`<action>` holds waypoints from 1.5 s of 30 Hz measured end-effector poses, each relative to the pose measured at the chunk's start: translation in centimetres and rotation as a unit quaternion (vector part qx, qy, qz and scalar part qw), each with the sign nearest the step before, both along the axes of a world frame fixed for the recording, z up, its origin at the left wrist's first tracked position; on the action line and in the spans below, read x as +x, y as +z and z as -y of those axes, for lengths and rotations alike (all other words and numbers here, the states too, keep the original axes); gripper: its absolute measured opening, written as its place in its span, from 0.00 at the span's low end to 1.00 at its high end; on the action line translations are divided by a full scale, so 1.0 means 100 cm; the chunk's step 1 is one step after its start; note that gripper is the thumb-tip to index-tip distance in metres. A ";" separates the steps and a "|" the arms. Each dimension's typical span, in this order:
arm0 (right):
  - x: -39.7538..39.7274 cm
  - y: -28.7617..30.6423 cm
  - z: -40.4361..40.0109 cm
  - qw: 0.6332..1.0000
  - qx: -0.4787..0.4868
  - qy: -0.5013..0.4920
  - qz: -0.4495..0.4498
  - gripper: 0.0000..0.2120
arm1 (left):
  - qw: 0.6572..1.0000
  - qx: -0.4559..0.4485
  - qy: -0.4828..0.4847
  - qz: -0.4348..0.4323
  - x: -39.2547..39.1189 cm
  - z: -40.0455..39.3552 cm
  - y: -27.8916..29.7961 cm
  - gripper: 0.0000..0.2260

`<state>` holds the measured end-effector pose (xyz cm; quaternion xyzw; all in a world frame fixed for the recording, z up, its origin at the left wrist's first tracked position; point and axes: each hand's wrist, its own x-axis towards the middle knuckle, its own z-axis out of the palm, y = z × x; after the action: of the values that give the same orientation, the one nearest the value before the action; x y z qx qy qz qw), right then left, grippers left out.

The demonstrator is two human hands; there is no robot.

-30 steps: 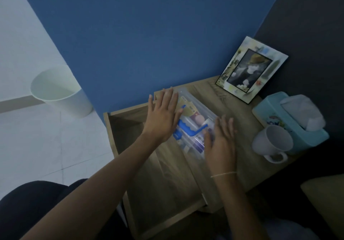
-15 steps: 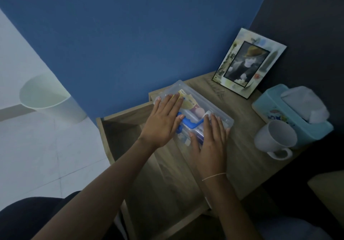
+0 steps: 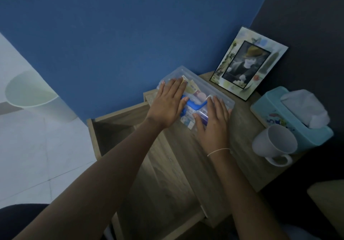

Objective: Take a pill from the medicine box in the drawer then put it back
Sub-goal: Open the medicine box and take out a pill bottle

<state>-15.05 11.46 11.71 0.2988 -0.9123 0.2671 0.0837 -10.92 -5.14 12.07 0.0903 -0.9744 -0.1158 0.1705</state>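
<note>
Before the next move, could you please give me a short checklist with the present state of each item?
1. Left hand flat on the clear plastic medicine box: ok.
2. Right hand flat on its lid: ok.
3. Lid fully latched: cannot tell.
4. Wooden drawer open to take the box: ok.
5. Box resting on the wooden nightstand top: ok.
6. White ceramic mug apart from the box: ok.

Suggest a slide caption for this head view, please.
Both hands, left and right, flat on the medicine box above the open drawer.
</note>
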 end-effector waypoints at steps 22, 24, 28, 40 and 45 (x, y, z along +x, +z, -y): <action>-0.029 0.014 0.008 0.993 0.117 0.012 -0.013 0.34 | 0.813 0.521 0.235 -0.114 0.011 -0.037 -0.015 0.22; -0.029 0.008 0.007 0.992 0.128 0.013 -0.019 0.35 | 0.798 0.547 0.230 -0.106 0.009 -0.037 -0.018 0.19; -0.033 0.007 0.004 0.990 0.141 0.026 -0.013 0.40 | 0.783 0.582 0.190 -0.110 0.010 -0.042 -0.021 0.15; -0.033 0.009 0.000 0.990 0.136 0.047 0.003 0.44 | 0.746 0.646 0.161 -0.028 0.010 -0.032 -0.009 0.13; -0.033 0.010 0.000 0.990 0.133 0.046 0.003 0.44 | 0.730 0.663 0.166 -0.032 0.007 -0.031 -0.012 0.10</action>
<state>-18.39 11.49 12.68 0.3479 -0.9254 0.1475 0.0276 -10.22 -1.99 10.83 0.3367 -0.6139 -0.7047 0.1145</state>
